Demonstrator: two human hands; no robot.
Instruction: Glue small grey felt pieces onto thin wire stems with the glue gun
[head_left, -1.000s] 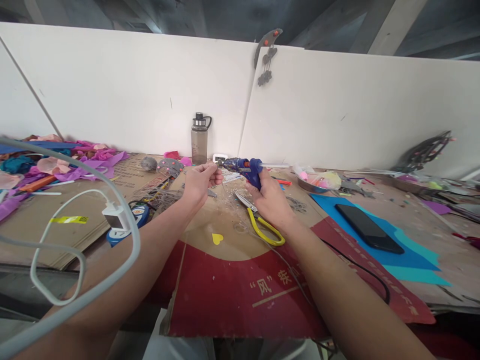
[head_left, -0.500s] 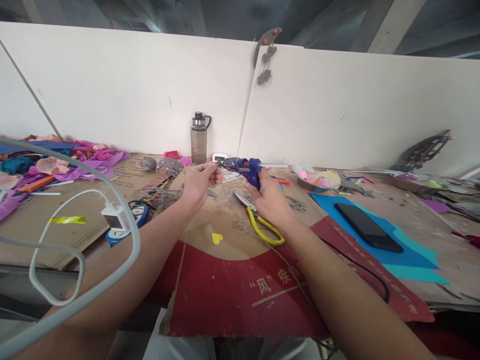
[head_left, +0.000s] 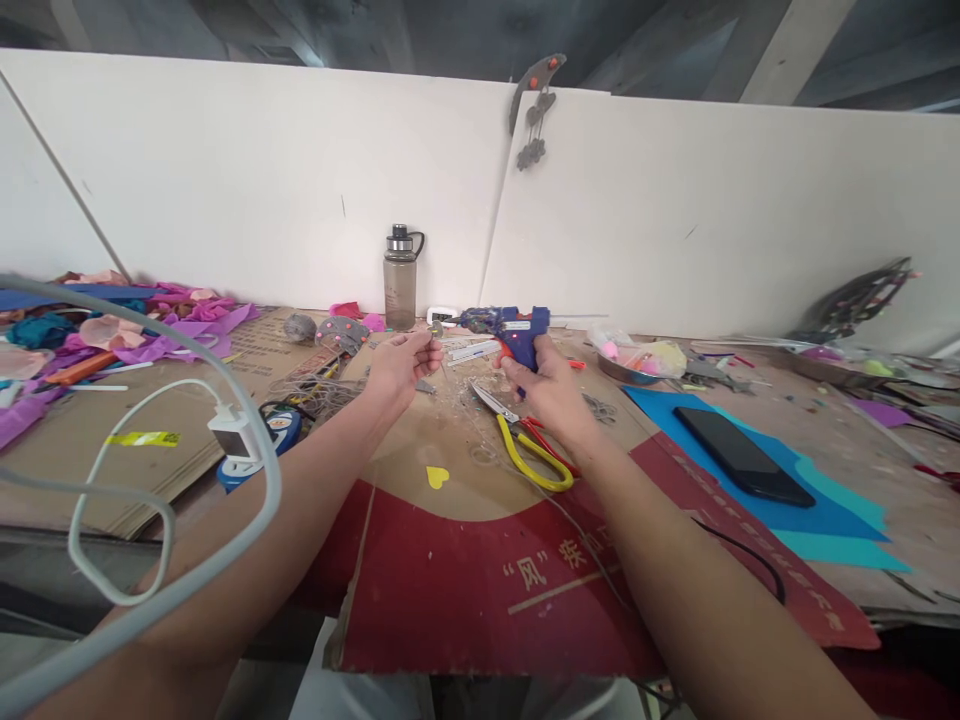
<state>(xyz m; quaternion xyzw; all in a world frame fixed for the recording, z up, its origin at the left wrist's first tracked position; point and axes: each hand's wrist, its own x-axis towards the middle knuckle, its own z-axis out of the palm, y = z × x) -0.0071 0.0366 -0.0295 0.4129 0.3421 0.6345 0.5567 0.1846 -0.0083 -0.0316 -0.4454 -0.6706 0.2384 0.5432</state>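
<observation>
The scissors (head_left: pixel 516 458) are lying on the cardboard (head_left: pixel 450 590). The heart (head_left: pixel 437 477) is resting left of them, the charger (head_left: pixel 234 438) sitting farther left. Behind them, the right hand (head_left: pixel 551 390) is holding the glue gun (head_left: pixel 517 325); farther back, leftward, the bottle (head_left: pixel 400 290) is standing. What may be wire (head_left: pixel 322 400) is lying left-behind. Right of them, the phone (head_left: pixel 742 455) is resting on sheets (head_left: pixel 840 515).
</observation>
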